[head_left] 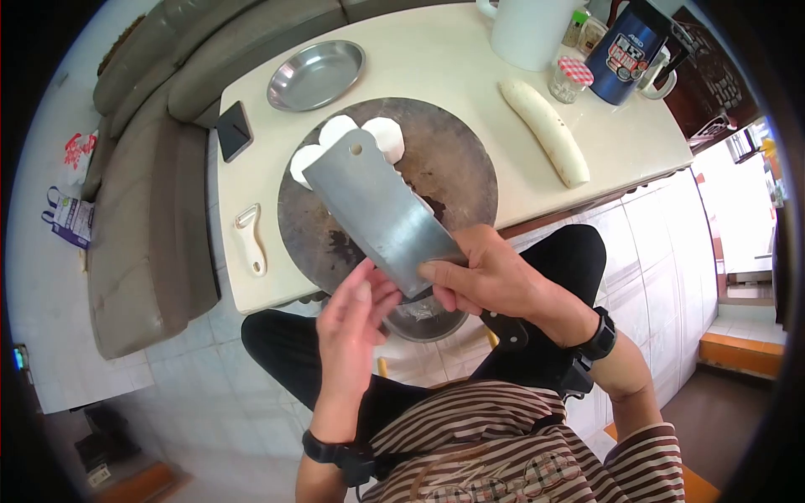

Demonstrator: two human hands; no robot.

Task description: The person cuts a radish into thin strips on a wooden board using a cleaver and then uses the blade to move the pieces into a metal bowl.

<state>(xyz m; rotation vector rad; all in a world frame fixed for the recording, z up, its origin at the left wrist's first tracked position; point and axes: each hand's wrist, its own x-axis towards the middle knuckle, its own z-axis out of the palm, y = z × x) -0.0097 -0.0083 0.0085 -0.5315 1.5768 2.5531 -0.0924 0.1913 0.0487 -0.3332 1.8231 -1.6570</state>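
My right hand (pixel 490 275) grips a cleaver (pixel 381 214) where the handle meets the blade, its thumb pressed on the flat. The broad steel blade is raised over the round cutting board (pixel 457 159) and points up and to the left, with a hole near its far corner. My left hand (pixel 350 323) is open, palm up with loosely bent fingers, its fingertips right at the lower edge of the blade. Thick white daikon pieces (pixel 386 138) lie on the far left of the board, partly covered by the cleaver.
A long whole daikon (pixel 547 134) lies right of the board. A peeler (pixel 251 241), a phone (pixel 235 132) and a steel dish (pixel 317 75) are along the left. A jar (pixel 571 81), blue flask (pixel 625 54) and white pitcher (pixel 528 33) stand behind. Below the table edge sits a metal bowl (pixel 428 327).
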